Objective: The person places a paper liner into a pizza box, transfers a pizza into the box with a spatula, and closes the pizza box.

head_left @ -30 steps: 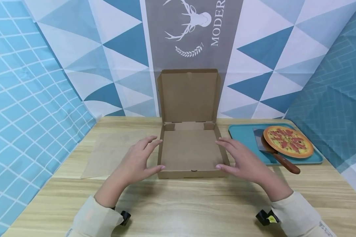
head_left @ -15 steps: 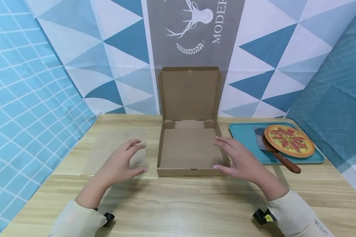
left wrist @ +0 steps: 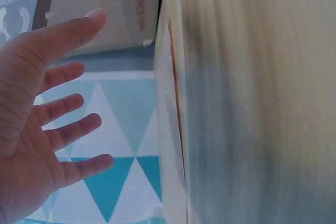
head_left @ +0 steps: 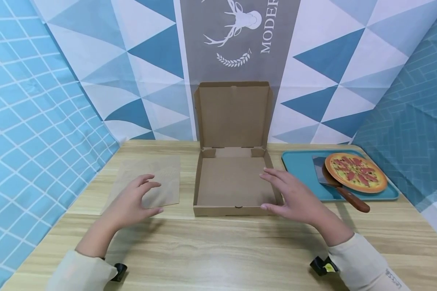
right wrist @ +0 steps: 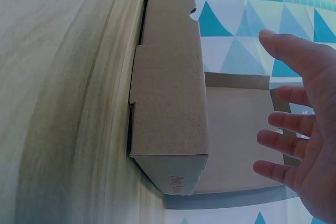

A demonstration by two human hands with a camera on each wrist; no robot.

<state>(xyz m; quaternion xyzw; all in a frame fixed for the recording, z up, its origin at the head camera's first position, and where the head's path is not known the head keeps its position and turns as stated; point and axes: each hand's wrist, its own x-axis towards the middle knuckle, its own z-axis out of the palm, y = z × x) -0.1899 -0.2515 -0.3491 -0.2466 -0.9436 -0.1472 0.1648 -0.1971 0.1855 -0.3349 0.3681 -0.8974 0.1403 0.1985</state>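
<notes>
A brown cardboard pizza box (head_left: 234, 182) stands with its lid raised at the middle of the table, and nothing lies in its base. My left hand (head_left: 132, 204) hovers over the near part of a thin sheet of brown paper (head_left: 165, 178), left of the box. In the left wrist view its fingers (left wrist: 68, 129) are spread and hold nothing. My right hand (head_left: 295, 198) hangs above the right side of the box, covering part of that wall. The right wrist view shows its fingers (right wrist: 286, 129) apart from the cardboard, with nothing in them.
On the right, a teal tray (head_left: 296, 165) holds a pizza (head_left: 357, 173) and a pizza server (head_left: 344, 192). The server's wooden handle sticks out over the tray's near edge. A patterned cloth wall (head_left: 156, 101) stands close behind the box.
My left hand has moved left, from beside the box's left wall to above the paper sheet. The right hand has barely shifted. Box, tray and pizza stay put.
</notes>
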